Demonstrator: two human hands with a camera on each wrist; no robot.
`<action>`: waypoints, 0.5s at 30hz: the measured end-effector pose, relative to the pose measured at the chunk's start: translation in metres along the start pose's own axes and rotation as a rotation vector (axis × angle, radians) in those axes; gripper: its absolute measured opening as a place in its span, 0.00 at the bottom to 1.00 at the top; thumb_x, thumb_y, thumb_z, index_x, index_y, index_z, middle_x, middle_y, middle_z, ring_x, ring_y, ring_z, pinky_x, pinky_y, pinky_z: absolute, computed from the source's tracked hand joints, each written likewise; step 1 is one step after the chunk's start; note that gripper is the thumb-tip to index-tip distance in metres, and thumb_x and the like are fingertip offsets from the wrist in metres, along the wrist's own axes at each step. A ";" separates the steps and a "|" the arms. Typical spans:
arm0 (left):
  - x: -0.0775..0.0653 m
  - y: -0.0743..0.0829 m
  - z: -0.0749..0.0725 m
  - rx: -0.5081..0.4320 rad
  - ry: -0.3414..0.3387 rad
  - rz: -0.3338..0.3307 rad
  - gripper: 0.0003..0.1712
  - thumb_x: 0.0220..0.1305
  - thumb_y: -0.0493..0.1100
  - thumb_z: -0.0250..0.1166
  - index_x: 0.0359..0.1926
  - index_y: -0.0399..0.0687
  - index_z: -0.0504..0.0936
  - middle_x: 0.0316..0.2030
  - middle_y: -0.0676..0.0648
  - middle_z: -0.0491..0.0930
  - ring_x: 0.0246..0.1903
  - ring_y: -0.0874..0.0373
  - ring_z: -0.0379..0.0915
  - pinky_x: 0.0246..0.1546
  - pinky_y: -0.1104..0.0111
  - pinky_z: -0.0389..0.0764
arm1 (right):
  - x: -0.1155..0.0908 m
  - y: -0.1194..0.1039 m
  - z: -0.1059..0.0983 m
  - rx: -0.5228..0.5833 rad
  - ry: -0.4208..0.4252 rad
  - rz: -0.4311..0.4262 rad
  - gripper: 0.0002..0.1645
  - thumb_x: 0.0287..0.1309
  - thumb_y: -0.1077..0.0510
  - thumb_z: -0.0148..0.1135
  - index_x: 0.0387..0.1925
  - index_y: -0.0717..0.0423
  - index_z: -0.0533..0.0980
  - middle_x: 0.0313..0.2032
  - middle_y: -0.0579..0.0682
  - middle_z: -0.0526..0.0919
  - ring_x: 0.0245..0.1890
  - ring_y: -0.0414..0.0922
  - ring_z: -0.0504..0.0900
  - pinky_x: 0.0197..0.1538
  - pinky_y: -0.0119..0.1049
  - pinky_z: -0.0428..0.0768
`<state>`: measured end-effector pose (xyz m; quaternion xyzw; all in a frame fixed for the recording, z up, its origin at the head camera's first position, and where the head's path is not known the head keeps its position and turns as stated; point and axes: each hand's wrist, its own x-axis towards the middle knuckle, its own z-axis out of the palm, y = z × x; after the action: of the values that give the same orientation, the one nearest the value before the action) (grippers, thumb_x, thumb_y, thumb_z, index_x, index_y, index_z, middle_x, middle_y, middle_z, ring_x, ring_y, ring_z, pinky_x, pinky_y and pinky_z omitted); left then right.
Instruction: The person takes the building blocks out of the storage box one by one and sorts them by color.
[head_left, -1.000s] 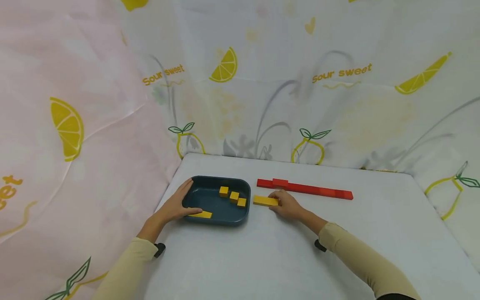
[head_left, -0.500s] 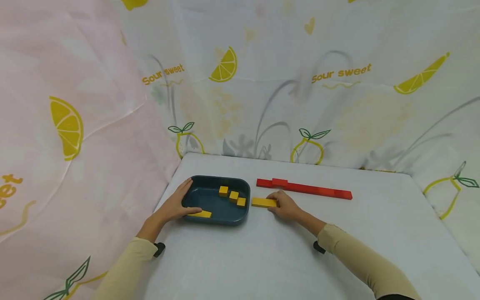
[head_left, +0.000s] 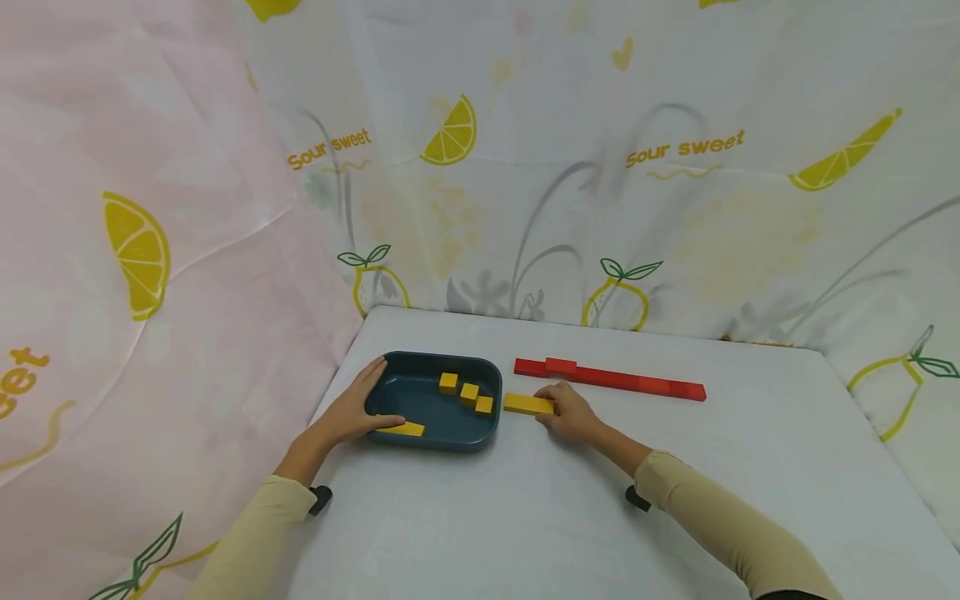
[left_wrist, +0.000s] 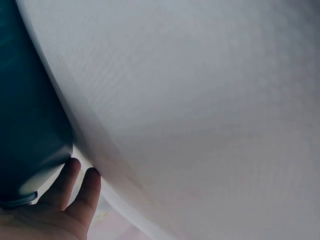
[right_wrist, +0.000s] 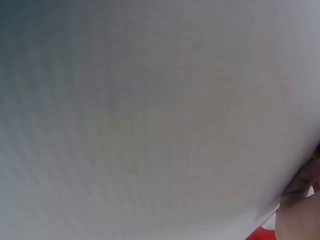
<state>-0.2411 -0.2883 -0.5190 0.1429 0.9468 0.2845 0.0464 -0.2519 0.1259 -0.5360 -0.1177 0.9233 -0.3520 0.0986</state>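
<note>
Lengthwise, the yellow bar point(head_left: 525, 404) ran left from the pinching right hand point(head_left: 573, 412) toward the tray point(head_left: 453, 444) the spread left hand point(head_left: 347, 416) touched.

Lemon-print cloth point(head_left: 555, 192) behind white tabletop point(head_left: 555, 517); pinkish cloth point(head_left: 217, 275) at left.

A white tabletop point(head_left: 480, 533) reaches back to a pale hanging cloth point(head_left: 540, 117), with a pinkish cloth point(head_left: 217, 333) closing off the left side. Both carry yellow lemon slices point(head_left: 452, 133) and orange lettering point(head_left: 686, 148), which reads "Sour sweet" on the back one. Outlined lemons point(head_left: 617, 304) with green leaves point(head_left: 643, 270) sit low near the far edge, among grey stems point(head_left: 536, 196). A small yellow heart point(head_left: 622, 55) is printed higher up. Creases cross the fabric, and the light is soft and rather dim.
</note>
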 end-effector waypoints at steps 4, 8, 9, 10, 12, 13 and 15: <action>0.001 -0.002 0.001 -0.004 0.002 0.000 0.70 0.47 0.71 0.72 0.79 0.51 0.43 0.79 0.43 0.41 0.76 0.38 0.43 0.69 0.36 0.56 | 0.000 0.002 0.000 -0.008 0.001 -0.012 0.21 0.58 0.60 0.69 0.54 0.54 0.79 0.46 0.49 0.76 0.43 0.43 0.73 0.51 0.39 0.79; 0.001 -0.002 0.001 -0.007 0.002 0.002 0.70 0.47 0.71 0.72 0.79 0.51 0.43 0.79 0.43 0.41 0.76 0.38 0.43 0.69 0.37 0.56 | 0.000 0.002 0.000 -0.005 -0.004 -0.010 0.21 0.59 0.60 0.69 0.54 0.53 0.79 0.47 0.49 0.76 0.43 0.43 0.73 0.52 0.39 0.78; 0.001 -0.002 0.001 -0.009 0.002 0.003 0.70 0.47 0.70 0.73 0.79 0.50 0.43 0.79 0.43 0.41 0.76 0.38 0.43 0.69 0.37 0.56 | 0.000 0.002 0.000 -0.003 -0.006 -0.009 0.21 0.59 0.60 0.68 0.54 0.53 0.78 0.47 0.49 0.76 0.43 0.43 0.73 0.52 0.39 0.78; 0.000 -0.002 0.000 -0.010 0.000 0.003 0.70 0.47 0.70 0.73 0.79 0.50 0.43 0.79 0.43 0.41 0.76 0.38 0.43 0.69 0.37 0.56 | 0.000 0.002 0.000 -0.001 -0.008 -0.008 0.21 0.59 0.60 0.68 0.55 0.53 0.78 0.47 0.49 0.76 0.43 0.43 0.73 0.52 0.39 0.78; 0.000 -0.001 0.000 -0.009 -0.001 0.004 0.70 0.47 0.70 0.73 0.79 0.50 0.43 0.79 0.42 0.41 0.76 0.38 0.43 0.69 0.36 0.56 | 0.000 0.002 -0.001 0.003 -0.011 -0.010 0.21 0.59 0.60 0.68 0.54 0.53 0.78 0.47 0.49 0.76 0.44 0.44 0.73 0.53 0.39 0.78; 0.000 -0.001 0.000 -0.010 -0.001 0.003 0.70 0.47 0.70 0.73 0.79 0.50 0.43 0.79 0.42 0.42 0.76 0.37 0.43 0.69 0.36 0.56 | 0.000 0.002 -0.001 0.001 -0.010 -0.014 0.20 0.59 0.60 0.68 0.54 0.53 0.79 0.47 0.49 0.76 0.44 0.44 0.73 0.53 0.39 0.78; 0.000 -0.001 0.000 -0.009 -0.001 0.004 0.69 0.47 0.69 0.73 0.79 0.50 0.43 0.79 0.42 0.42 0.76 0.37 0.43 0.69 0.36 0.56 | 0.000 0.002 0.000 -0.004 -0.013 -0.022 0.20 0.59 0.60 0.68 0.54 0.54 0.79 0.47 0.50 0.76 0.44 0.44 0.73 0.53 0.40 0.78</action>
<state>-0.2410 -0.2893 -0.5194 0.1447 0.9453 0.2887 0.0471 -0.2526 0.1279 -0.5374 -0.1302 0.9220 -0.3507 0.1003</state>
